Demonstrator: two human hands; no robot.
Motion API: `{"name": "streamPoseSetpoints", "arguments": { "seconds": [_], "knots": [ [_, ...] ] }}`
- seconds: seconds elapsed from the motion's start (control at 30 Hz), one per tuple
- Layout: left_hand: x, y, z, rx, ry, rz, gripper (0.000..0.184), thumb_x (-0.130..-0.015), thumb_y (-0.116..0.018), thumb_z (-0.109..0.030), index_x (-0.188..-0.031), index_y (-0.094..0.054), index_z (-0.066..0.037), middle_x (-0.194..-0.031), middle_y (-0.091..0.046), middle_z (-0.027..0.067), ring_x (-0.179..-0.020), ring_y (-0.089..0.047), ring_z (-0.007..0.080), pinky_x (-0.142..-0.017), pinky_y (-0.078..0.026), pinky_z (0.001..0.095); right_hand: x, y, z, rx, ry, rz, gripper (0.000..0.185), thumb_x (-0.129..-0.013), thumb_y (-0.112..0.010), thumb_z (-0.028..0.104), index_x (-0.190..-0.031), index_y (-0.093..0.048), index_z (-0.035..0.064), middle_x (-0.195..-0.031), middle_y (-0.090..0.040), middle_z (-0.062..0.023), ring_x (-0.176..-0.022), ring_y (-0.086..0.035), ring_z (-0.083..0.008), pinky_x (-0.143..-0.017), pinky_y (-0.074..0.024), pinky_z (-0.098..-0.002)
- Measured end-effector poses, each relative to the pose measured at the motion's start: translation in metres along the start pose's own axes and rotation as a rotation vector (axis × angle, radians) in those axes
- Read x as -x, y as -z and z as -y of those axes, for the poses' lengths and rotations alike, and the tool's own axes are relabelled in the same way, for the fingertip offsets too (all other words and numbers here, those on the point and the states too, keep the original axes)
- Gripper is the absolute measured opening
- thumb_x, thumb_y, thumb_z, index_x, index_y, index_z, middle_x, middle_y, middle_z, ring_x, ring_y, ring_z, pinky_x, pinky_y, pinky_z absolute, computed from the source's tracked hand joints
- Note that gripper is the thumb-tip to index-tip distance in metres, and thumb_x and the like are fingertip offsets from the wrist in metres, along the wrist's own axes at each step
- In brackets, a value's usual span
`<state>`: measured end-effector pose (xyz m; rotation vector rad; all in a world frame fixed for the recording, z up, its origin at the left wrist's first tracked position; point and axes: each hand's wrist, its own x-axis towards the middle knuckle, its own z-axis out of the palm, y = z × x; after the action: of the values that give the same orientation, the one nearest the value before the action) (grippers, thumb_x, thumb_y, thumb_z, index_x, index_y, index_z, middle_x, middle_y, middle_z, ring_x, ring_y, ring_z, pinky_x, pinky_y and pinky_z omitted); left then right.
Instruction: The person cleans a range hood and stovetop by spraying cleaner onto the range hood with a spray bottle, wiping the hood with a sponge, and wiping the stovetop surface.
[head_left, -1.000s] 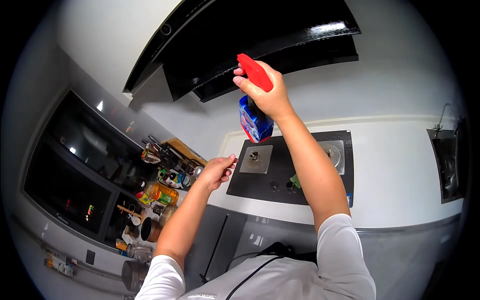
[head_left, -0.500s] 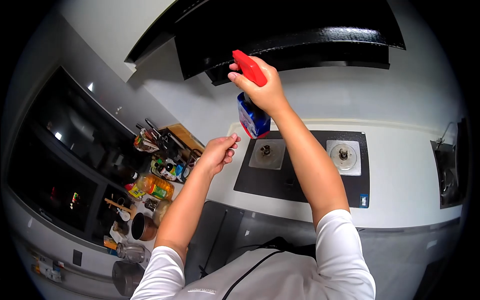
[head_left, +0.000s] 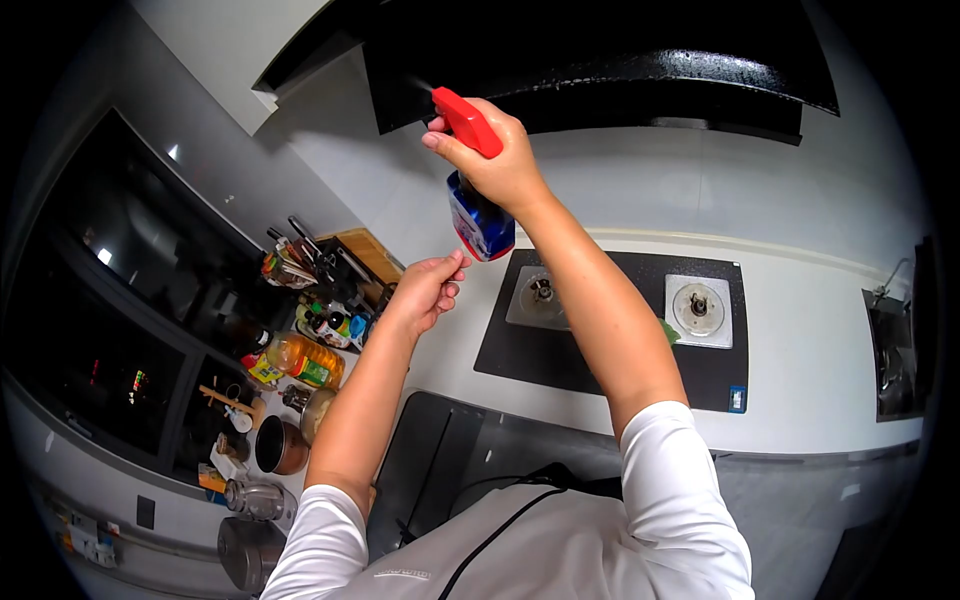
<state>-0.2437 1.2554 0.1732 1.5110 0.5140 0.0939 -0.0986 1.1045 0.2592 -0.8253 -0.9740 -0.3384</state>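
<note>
My right hand (head_left: 500, 160) is wrapped round the neck of a spray bottle, with its red trigger head (head_left: 468, 122) up at the hood's front. Below the grip hangs the blue bottle body (head_left: 482, 222). Faint mist shows at the nozzle, against the black range hood (head_left: 600, 75). My left hand (head_left: 428, 292) hovers lower left of the bottle, fingers curled in and thumb against them; nothing shows in it. Under my right forearm lies the black cooktop (head_left: 610, 375), its left burner (head_left: 540, 290) partly covered by the arm.
The right burner (head_left: 698, 308) has a square plate; a bit of something green (head_left: 669, 332) peeks out beside my arm. To the left stand an oil bottle (head_left: 305, 360), a dark pot (head_left: 281, 445), a glass jar (head_left: 255, 499) and a utensil holder (head_left: 300, 258). A window (head_left: 110, 330) is beyond.
My right hand has carried the spray bottle left and slightly up in view. Mist now shows at the nozzle. My left hand has shifted slightly left, and the green thing has come into view.
</note>
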Motion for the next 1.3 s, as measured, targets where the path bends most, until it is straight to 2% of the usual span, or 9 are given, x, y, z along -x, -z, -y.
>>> {"name": "streamPoseSetpoints", "arguments": {
  "seconds": [0.2, 0.3, 0.4, 0.5, 0.6, 0.7, 1.1, 1.3],
  "knots": [
    [-0.002, 0.004, 0.005, -0.006, 0.016, 0.01, 0.031, -0.102, -0.069, -0.034, -0.108, -0.069, -0.003, -0.082, -0.056, -0.0043, -0.059, -0.045, 0.0035, -0.046, -0.033, 0.0193, 0.003, -0.002, 0.009, 0.119, -0.055, 0.047, 0.037, -0.085, -0.087, 0.017, -0.116, -0.07, 0.0029, -0.101, -0.074, -0.0026, -0.09, -0.067, -0.0105, -0.082, -0.0542, -0.0269],
    [0.0, 0.002, 0.004, -0.006, 0.02, -0.001, 0.031, -0.102, -0.069, -0.034, -0.108, -0.069, -0.004, -0.082, -0.055, -0.0047, -0.058, -0.045, 0.0034, -0.046, -0.032, 0.019, 0.002, -0.001, 0.008, 0.118, 0.034, 0.034, 0.039, -0.084, -0.088, 0.02, -0.114, -0.07, 0.0029, -0.096, -0.072, -0.0011, -0.087, -0.065, -0.0099, -0.08, -0.0532, -0.0265],
    [0.004, 0.0, 0.005, -0.003, 0.026, -0.006, 0.031, -0.102, -0.069, -0.034, -0.107, -0.069, -0.003, -0.082, -0.055, -0.0045, -0.059, -0.044, 0.0035, -0.046, -0.032, 0.0191, 0.003, -0.001, 0.009, 0.11, 0.073, -0.005, 0.041, -0.082, -0.088, 0.028, -0.107, -0.07, 0.0022, -0.084, -0.072, -0.0038, -0.076, -0.065, -0.0135, -0.074, -0.0533, -0.0291],
    [0.006, -0.005, 0.006, -0.021, 0.028, 0.006, 0.031, -0.102, -0.069, -0.035, -0.107, -0.069, -0.004, -0.082, -0.057, -0.0048, -0.06, -0.045, 0.0035, -0.048, -0.034, 0.0193, 0.006, 0.011, 0.017, 0.188, -0.066, 0.089, 0.039, -0.085, -0.087, 0.02, -0.115, -0.07, 0.0019, -0.098, -0.074, -0.0045, -0.088, -0.068, -0.0115, -0.08, -0.0547, -0.0277],
    [0.009, -0.01, 0.007, -0.032, 0.018, 0.012, 0.031, -0.102, -0.069, -0.035, -0.106, -0.07, -0.004, -0.083, -0.057, -0.0049, -0.061, -0.045, 0.0035, -0.049, -0.035, 0.0192, 0.008, 0.014, 0.027, 0.27, -0.035, 0.014, 0.037, -0.085, -0.087, 0.021, -0.112, -0.071, 0.0018, -0.096, -0.074, -0.0052, -0.087, -0.068, -0.0114, -0.078, -0.0546, -0.0277],
    [0.014, -0.015, 0.003, -0.025, 0.002, 0.026, 0.031, -0.102, -0.07, -0.034, -0.106, -0.07, -0.004, -0.082, -0.057, -0.0048, -0.061, -0.045, 0.0036, -0.048, -0.035, 0.0191, 0.004, 0.016, 0.023, 0.192, 0.002, -0.001, 0.038, -0.084, -0.088, 0.026, -0.108, -0.071, 0.0014, -0.093, -0.073, -0.0052, -0.083, -0.067, -0.0117, -0.077, -0.0541, -0.0278],
    [0.028, -0.027, -0.001, -0.032, -0.027, 0.049, 0.031, -0.102, -0.068, -0.033, -0.108, -0.068, -0.002, -0.082, -0.056, -0.0042, -0.061, -0.045, 0.0038, -0.048, -0.035, 0.0197, 0.003, 0.028, 0.049, 0.296, -0.01, -0.108, 0.039, -0.085, -0.088, 0.029, -0.106, -0.071, 0.0014, -0.088, -0.073, -0.0055, -0.079, -0.067, -0.0124, -0.075, -0.0545, -0.0289],
    [0.029, -0.042, -0.006, -0.053, -0.035, 0.088, 0.032, -0.104, -0.065, -0.033, -0.111, -0.066, -0.001, -0.083, -0.054, -0.0041, -0.06, -0.045, 0.0035, -0.046, -0.031, 0.0194, -0.002, 0.059, 0.063, 0.313, 0.003, -0.22, 0.042, -0.083, -0.089, 0.033, -0.104, -0.07, 0.0011, -0.083, -0.072, -0.0065, -0.072, -0.066, -0.0159, -0.071, -0.054, -0.0304]
  ]
}}
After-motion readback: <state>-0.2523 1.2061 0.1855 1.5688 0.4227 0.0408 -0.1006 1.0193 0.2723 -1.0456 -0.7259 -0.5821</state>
